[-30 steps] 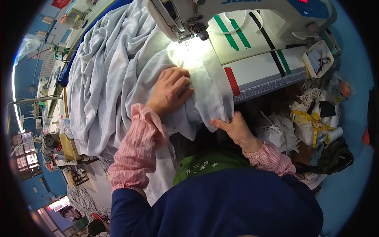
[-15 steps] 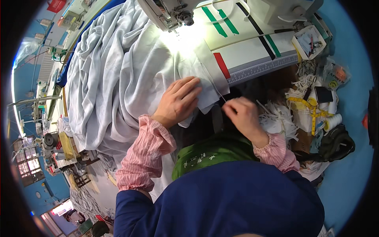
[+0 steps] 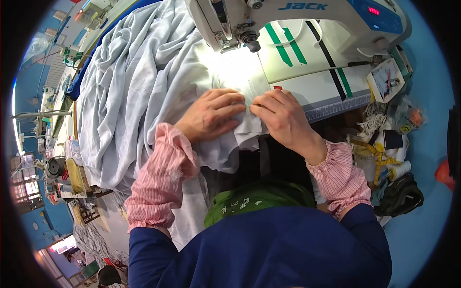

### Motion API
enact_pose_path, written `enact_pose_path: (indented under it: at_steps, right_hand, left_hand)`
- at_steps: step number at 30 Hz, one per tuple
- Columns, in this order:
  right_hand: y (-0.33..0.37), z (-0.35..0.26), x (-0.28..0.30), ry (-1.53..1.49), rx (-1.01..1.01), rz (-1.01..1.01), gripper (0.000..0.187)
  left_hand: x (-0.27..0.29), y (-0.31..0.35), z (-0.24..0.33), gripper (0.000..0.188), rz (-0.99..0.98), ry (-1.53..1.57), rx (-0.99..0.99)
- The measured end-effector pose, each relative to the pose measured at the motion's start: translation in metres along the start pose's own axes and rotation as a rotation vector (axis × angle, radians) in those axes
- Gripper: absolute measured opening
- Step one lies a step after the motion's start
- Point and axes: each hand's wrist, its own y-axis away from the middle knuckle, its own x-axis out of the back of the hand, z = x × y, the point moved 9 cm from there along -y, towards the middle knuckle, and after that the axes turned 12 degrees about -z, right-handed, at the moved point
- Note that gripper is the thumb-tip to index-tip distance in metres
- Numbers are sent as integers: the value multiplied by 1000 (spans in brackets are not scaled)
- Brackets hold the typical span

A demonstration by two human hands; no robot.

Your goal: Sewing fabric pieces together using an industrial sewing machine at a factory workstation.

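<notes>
A large pale grey-white cloth lies in loose folds over the sewing table and hangs off its near edge. My left hand rests on it, fingers stretched out and pressing it down. Beside it, my right hand is closed, thumb and fingertips pinching the folded edge of the cloth. Both hands are just below the white sewing machine, whose lamp glares on the cloth under the needle area. The needle and presser foot are washed out by that light.
A grey ruler strip runs along the table's front edge, with green tape and black tape beyond it. At the right stand a small white box of tools, a yellow measuring tape and a thread spool.
My right hand has moved up and left from a thin strand at the cloth's corner onto the cloth's edge. My left hand lies flatter. The view has shifted, showing more of the sewing machine.
</notes>
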Motion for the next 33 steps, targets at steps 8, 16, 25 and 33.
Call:
enact_pose_path:
  at_steps: [8, 16, 25, 33]
  right_hand:
    - [-37, 25, -11, 26, -68, -80, 19]
    - [-28, 20, -7, -69, -30, -10, 15]
    - [-28, 21, -11, -66, -29, -4, 17]
    - [-30, 18, -11, -62, -34, -12, 20]
  left_hand:
    - [29, -1, -39, 48, 10, -247, -50]
    - [4, 91, -14, 63, 92, -146, 823]
    - [48, 228, -204, 62, 143, -174, 986]
    - [104, 181, -312, 61, -12, -358, 815]
